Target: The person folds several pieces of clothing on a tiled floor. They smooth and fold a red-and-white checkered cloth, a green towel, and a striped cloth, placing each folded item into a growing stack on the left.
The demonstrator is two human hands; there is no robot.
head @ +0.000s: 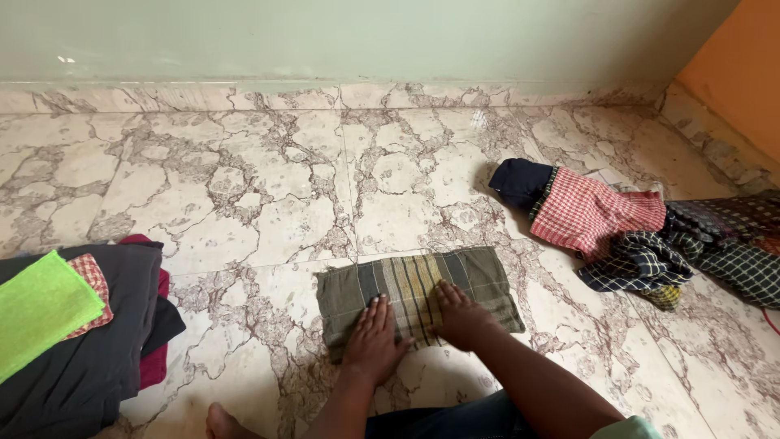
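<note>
while i am sitting on the marble floor (244, 203), i am pressing both palms flat on a folded green striped cloth (418, 293) lying near me at the centre. my left hand (374, 340) is resting open on its near left part, my right hand (461, 315) open on its near right part; neither grip is closing on anything. a stack of folded clothes (73, 333) is sitting at the left, and a loose heap of checked clothes (642, 232) is lying at the right.

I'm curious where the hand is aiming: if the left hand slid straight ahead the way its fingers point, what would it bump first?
The left hand lies flat on the striped folded cloth. Beyond it, likely only bare marble floor until the wall.
</note>
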